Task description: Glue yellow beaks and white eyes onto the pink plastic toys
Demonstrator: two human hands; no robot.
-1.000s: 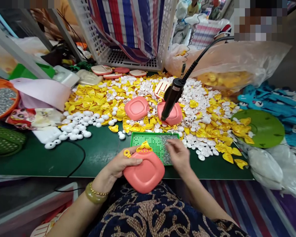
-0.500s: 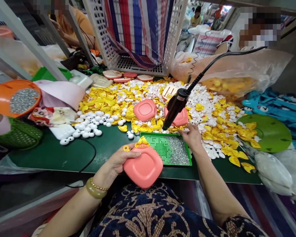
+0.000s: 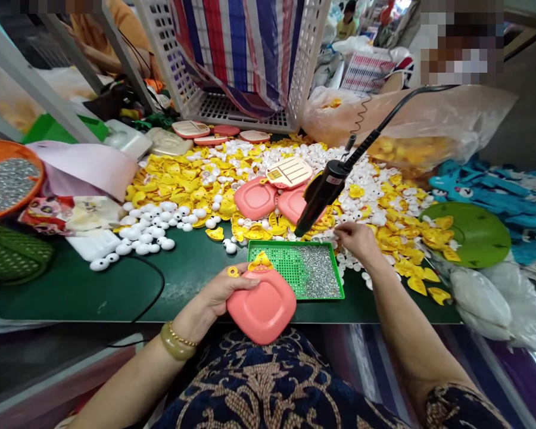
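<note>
My left hand (image 3: 223, 290) grips a pink rounded-square plastic case (image 3: 262, 307) by its upper left edge. At the top of the case sits a yellow piece (image 3: 261, 261), with a small yellow ring beside it. Past the far right corner of the green mesh tray (image 3: 272, 292), my right hand (image 3: 360, 243) hovers at the pile of white parts (image 3: 370, 202). Its thumb and fingertips are pinched together, and what they hold, if anything, is not visible. A black electric screwdriver (image 3: 321, 196) hangs tilted above the tray, untouched. Small silver screws (image 3: 319, 271) cover the tray's right half.
Two pink cases (image 3: 254, 198) and a cream-backed one (image 3: 290, 171) lie on the pile. Yellow parts (image 3: 174, 179) and white eye pieces (image 3: 147, 229) spread across the green table. A white basket (image 3: 308, 89) stands behind; a green lid (image 3: 467, 235) lies right.
My right hand has moved away from the pink case and tray edge, up and right toward the white parts. The right pink case and cream-backed case have shifted left. My left hand keeps its hold.
</note>
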